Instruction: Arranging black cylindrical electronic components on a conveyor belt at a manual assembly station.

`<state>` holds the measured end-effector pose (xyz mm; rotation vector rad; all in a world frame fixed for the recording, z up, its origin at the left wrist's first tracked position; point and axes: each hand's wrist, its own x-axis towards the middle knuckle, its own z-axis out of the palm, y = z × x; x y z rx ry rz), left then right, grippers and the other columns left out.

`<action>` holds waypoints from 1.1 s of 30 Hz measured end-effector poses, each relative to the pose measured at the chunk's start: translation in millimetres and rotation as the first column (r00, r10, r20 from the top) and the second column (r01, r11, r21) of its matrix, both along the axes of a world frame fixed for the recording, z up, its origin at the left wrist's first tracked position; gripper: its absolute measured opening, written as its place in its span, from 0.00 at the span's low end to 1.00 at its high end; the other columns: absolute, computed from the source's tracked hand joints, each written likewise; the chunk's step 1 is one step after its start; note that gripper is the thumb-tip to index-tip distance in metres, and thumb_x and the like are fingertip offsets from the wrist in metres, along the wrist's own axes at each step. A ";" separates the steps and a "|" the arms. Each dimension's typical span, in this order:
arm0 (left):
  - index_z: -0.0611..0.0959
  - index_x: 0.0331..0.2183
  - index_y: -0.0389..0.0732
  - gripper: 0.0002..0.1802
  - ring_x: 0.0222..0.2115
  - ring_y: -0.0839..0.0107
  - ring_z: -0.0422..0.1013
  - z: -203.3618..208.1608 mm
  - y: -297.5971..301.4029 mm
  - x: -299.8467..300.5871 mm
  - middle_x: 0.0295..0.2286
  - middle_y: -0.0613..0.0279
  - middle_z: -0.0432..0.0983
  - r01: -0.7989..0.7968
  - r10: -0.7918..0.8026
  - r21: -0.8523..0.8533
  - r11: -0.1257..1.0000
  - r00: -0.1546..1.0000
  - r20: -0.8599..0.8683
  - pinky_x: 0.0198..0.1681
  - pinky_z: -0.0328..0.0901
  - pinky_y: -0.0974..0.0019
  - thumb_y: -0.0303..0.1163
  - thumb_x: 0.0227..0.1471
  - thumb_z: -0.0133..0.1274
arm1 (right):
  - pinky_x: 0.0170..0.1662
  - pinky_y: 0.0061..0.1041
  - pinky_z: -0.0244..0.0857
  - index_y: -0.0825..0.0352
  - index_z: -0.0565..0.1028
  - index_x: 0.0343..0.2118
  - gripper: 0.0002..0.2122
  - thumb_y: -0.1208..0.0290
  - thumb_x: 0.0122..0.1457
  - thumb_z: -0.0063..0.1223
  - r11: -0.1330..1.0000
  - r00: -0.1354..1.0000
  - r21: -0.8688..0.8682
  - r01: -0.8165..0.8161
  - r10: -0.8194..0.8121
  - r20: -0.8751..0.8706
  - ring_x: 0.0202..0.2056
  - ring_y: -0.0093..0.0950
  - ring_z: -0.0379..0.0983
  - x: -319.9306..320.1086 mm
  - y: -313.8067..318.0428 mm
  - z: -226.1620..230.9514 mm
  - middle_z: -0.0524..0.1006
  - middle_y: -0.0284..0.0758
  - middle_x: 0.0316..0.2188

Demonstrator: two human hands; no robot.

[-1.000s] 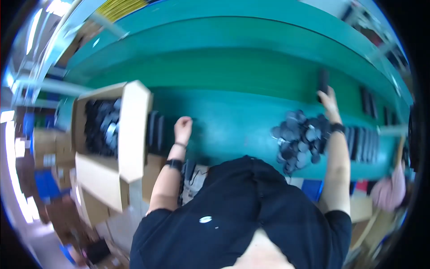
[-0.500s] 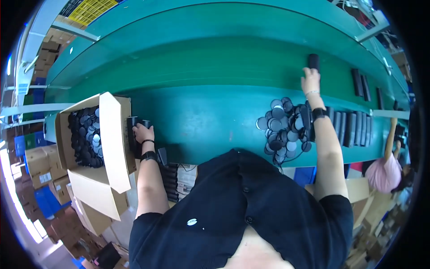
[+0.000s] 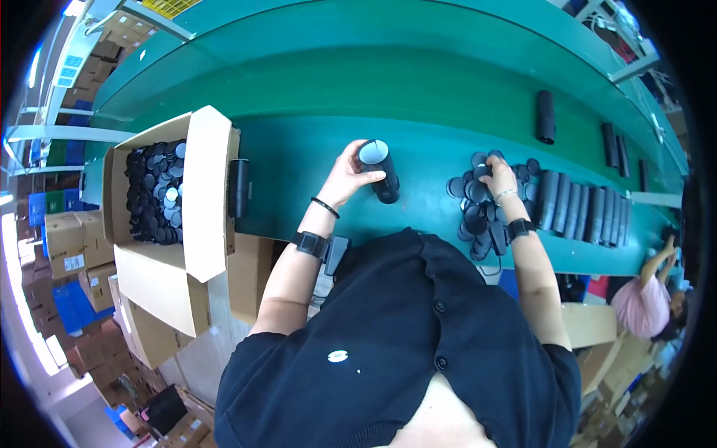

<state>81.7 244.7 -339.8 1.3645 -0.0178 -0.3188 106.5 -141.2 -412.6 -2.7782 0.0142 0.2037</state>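
Leaning in the grip of the left hand [image 3: 349,179], a black tube [image 3: 387,181] is held over the green bench [image 3: 299,138], its pale round end turned up; whether that end is open or capped cannot be told. The tube is clasped near this upper end, between the thumb and the curled fingers. The right hand [image 3: 503,181] is lowered onto a heap of black discs [image 3: 476,193], its thumb and fingertips drawn fairly close together, but whether a disc is pinched there cannot be told. The heap is flanked on its right by a row of similar tubes [image 3: 581,207]. The tube is judged stiff, fairly light and perhaps slippery on its smooth side, so it is best gripped around the barrel, with the end left uncovered. The discs, apparently thin and hard, are likely to slide over one another and are best lifted singly by the rim.
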 end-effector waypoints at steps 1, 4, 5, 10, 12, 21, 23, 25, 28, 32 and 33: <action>0.70 0.48 0.40 0.34 0.45 0.70 0.68 -3.5 -4.6 -2.0 0.42 0.63 0.71 0.013 -0.014 -0.028 1.000 1.000 -0.016 0.50 0.65 0.65 0.19 0.37 0.65 | 0.42 0.35 0.68 0.63 0.72 0.38 0.21 0.77 0.38 0.67 1.000 1.000 0.029 0.003 -0.004 0.030 0.40 0.40 0.73 -1.8 0.4 -0.9 0.75 0.40 0.35; 0.70 0.50 0.39 0.36 0.46 0.70 0.68 -14.6 -14.6 -7.8 0.43 0.63 0.71 0.024 -0.027 -0.038 0.999 0.997 -0.078 0.51 0.64 0.65 0.20 0.37 0.66 | 0.37 0.32 0.69 0.65 0.74 0.33 0.17 0.80 0.38 0.66 0.993 0.997 0.120 0.019 -0.027 0.071 0.33 0.37 0.74 -5.1 -5.4 -5.3 0.75 0.39 0.29; 0.70 0.51 0.39 0.37 0.47 0.70 0.68 -17.9 -16.9 -10.2 0.44 0.62 0.71 0.025 -0.031 -0.045 0.999 0.991 -0.132 0.52 0.63 0.64 0.21 0.37 0.67 | 0.35 0.30 0.69 0.66 0.74 0.31 0.15 0.81 0.38 0.65 0.981 0.997 0.193 0.015 -0.029 0.072 0.30 0.35 0.73 -8.0 -8.1 -7.1 0.74 0.38 0.27; 0.70 0.51 0.38 0.39 0.46 0.70 0.68 -29.4 -22.9 -21.8 0.44 0.62 0.72 0.086 -0.083 0.083 0.993 0.996 -0.031 0.52 0.63 0.64 0.24 0.35 0.69 | 0.31 0.22 0.66 0.68 0.76 0.28 0.10 0.83 0.41 0.63 0.926 1.000 0.377 0.021 -0.026 0.007 0.25 0.23 0.71 -17.5 -9.6 9.2 0.75 0.34 0.24; 0.70 0.50 0.40 0.39 0.44 0.72 0.68 -25.9 -26.8 -26.3 0.42 0.63 0.72 0.121 -0.122 0.136 0.983 0.993 -0.002 0.50 0.63 0.66 0.26 0.34 0.69 | 0.31 0.19 0.65 0.68 0.76 0.29 0.08 0.83 0.45 0.61 0.898 0.996 0.435 0.056 -0.019 -0.088 0.26 0.18 0.71 -21.2 -7.0 16.2 0.76 0.30 0.24; 0.72 0.48 0.43 0.35 0.46 0.73 0.68 14.8 -42.2 -33.8 0.43 0.65 0.71 0.348 -0.353 -0.136 0.928 0.935 -0.017 0.50 0.63 0.67 0.22 0.35 0.67 | 0.41 0.26 0.70 0.68 0.76 0.30 0.07 0.84 0.46 0.57 0.757 0.837 0.465 -0.460 0.194 0.512 0.38 0.34 0.75 -55.1 88.1 113.4 0.78 0.38 0.36; 0.72 0.49 0.43 0.36 0.45 0.74 0.68 27.0 -44.4 -31.7 0.43 0.65 0.71 0.412 -0.421 -0.197 0.889 0.907 0.000 0.51 0.64 0.67 0.21 0.35 0.67 | 0.41 0.27 0.70 0.68 0.76 0.30 0.07 0.84 0.47 0.56 0.755 0.776 0.388 -0.529 0.244 0.582 0.38 0.35 0.75 -53.8 94.9 117.7 0.78 0.38 0.36; 0.72 0.50 0.43 0.37 0.45 0.74 0.68 32.4 -45.9 -30.6 0.42 0.65 0.72 0.396 -0.406 -0.228 0.890 0.914 0.002 0.51 0.64 0.67 0.21 0.34 0.67 | 0.42 0.27 0.69 0.69 0.76 0.30 0.07 0.86 0.46 0.56 0.750 0.696 0.264 -0.606 0.340 0.632 0.38 0.36 0.76 -55.0 101.1 122.4 0.78 0.39 0.37; 0.73 0.49 0.42 0.37 0.45 0.74 0.68 36.1 -44.1 -30.1 0.42 0.65 0.72 0.424 -0.444 -0.246 0.872 0.895 -0.030 0.50 0.64 0.67 0.20 0.33 0.67 | 0.43 0.27 0.70 0.69 0.77 0.33 0.09 0.86 0.47 0.55 0.740 0.709 0.297 -0.603 0.328 0.624 0.42 0.36 0.75 -57.7 106.9 123.6 0.78 0.40 0.39; 0.73 0.48 0.42 0.34 0.40 0.79 0.68 36.1 -41.7 -31.9 0.39 0.70 0.71 0.374 -0.376 -0.177 0.910 0.926 0.022 0.41 0.66 0.73 0.19 0.35 0.66 | 0.40 0.22 0.69 0.69 0.69 0.52 0.18 0.80 0.58 0.49 0.350 0.971 0.911 -0.217 -0.017 0.238 0.43 0.28 0.74 -60.3 112.1 114.8 0.76 0.38 0.41; 0.73 0.47 0.42 0.34 0.40 0.79 0.68 35.5 -41.8 -31.4 0.39 0.70 0.71 0.367 -0.366 -0.164 0.915 0.930 0.042 0.41 0.66 0.73 0.20 0.35 0.66 | 0.37 0.20 0.69 0.69 0.67 0.53 0.17 0.75 0.61 0.48 0.292 0.990 0.949 -0.121 -0.030 0.136 0.38 0.26 0.75 -57.3 111.4 115.6 0.76 0.37 0.39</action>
